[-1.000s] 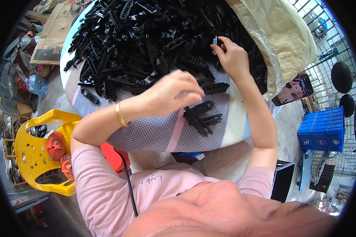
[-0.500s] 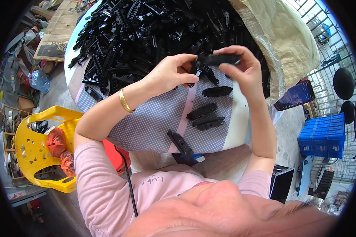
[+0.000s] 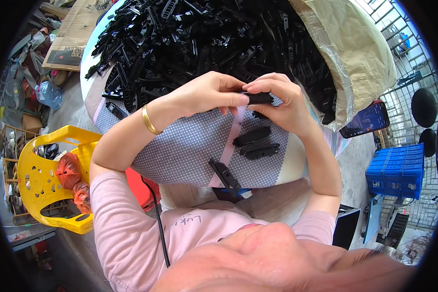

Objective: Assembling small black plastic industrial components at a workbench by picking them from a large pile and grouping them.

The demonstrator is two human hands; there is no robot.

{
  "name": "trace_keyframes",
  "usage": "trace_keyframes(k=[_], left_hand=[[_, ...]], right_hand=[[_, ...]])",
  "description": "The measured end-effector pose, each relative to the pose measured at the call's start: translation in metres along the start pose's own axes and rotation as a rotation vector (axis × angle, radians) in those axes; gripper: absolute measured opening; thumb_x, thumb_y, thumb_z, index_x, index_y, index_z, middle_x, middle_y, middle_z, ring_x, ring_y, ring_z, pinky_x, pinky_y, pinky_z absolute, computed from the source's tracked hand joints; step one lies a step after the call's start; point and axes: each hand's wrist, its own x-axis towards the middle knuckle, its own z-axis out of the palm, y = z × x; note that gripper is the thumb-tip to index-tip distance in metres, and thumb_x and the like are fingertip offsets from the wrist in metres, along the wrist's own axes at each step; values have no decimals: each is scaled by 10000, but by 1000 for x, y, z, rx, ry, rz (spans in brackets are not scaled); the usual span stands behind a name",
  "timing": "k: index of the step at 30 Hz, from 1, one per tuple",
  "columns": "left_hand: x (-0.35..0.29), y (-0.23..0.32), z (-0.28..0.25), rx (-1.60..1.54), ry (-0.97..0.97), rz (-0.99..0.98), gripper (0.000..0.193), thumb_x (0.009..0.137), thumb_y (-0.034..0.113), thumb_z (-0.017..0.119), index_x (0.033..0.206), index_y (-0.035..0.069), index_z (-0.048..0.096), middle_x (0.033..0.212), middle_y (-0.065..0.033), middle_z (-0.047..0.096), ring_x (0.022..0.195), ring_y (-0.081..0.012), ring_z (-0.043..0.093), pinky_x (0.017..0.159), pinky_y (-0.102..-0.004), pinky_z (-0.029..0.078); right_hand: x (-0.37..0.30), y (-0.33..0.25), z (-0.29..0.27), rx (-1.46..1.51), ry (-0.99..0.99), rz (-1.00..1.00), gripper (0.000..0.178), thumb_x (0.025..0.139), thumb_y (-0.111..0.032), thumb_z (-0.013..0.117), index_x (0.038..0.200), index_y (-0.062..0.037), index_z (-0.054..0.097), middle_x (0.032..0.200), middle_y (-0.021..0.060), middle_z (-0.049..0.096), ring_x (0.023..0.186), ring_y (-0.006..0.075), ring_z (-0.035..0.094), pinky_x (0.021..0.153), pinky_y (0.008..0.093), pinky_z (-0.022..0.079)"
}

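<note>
Both hands meet over the near part of the cloth-covered table (image 3: 185, 146). Between them is a long black plastic piece (image 3: 261, 98), which my right hand (image 3: 289, 104) grips with thumb and fingers. My left hand (image 3: 211, 95), closed in a pinch, presses at the piece's left end; its own fingers hide what lies in them. Just below the hands lie two similar black plastic pieces (image 3: 252, 136), side by side. Closer to the table edge rests another black piece (image 3: 224, 173), set at a slant. A partly hidden piece (image 3: 259, 115) sits under my right hand.
A big heap of black plastic parts (image 3: 194, 44) covers the far table, beside a beige woven sack (image 3: 357, 58). A phone (image 3: 365, 120) is at the right edge. Around stand a yellow chair (image 3: 34, 170) with red bags (image 3: 68, 170) and blue crates (image 3: 395, 170).
My hands have come together, with the right hand's black piece lowered and brought against my left fingertips. Before, the hands were apart, each with a black piece.
</note>
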Motion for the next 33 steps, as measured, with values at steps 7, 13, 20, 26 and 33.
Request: trace_keyframes(k=[7,13,20,26,33], left_hand=[[-4,2,6,281,143,98,422,781,78,682,1166,-49,567,861,-88,658,716,-118,610,615,-248,495],[-10,2,17,614,259,358,443,708,15,691,1137,-24,584,884,-165,665,746,-227,660,676,-300,526],[-8,-3,18,736,294,483,419,689,31,718,1097,20,622,865,-157,669,722,-240,674,646,-297,540],[-9,0,15,740,273,510,434,674,28,726,1096,23,628,872,-157,677,706,-236,676,649,-295,551],[-7,-3,16,753,309,569,416,677,27,723,1083,20,635,865,-150,677,702,-227,674,641,-291,548]], right_hand=[[-1,-3,10,-107,41,-134,402,598,-44,798,968,-45,640,1009,71,674,987,237,591,838,332,462],[-8,-11,1,113,-118,362,526,648,-104,782,1122,5,580,1060,137,630,937,228,622,804,316,493],[-13,-19,5,-229,-61,213,456,642,-123,784,1043,-2,603,860,121,662,751,258,650,696,321,505],[-14,-20,6,-366,-45,97,421,660,-149,770,1007,-15,573,815,96,647,696,266,626,642,354,471],[-13,-20,7,-385,-29,89,377,671,-161,761,972,-31,575,797,86,646,672,248,620,608,345,446]])
